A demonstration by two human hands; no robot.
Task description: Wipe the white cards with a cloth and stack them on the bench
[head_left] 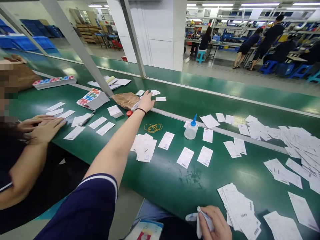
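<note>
Brown packet (pixel 126 100), left hand (pixel 147 101) fingers apart at its right edge, right hand (pixel 215 225) fingers clamped on white slips (pixel 203 220)

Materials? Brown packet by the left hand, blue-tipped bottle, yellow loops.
Brown packet: probably paper or film, crinkled with glossy glints. Bottle: translucent plastic, milky body, opaque blue nozzle. Yellow loops: likely rubber bands, thin, limp, matte.
</note>
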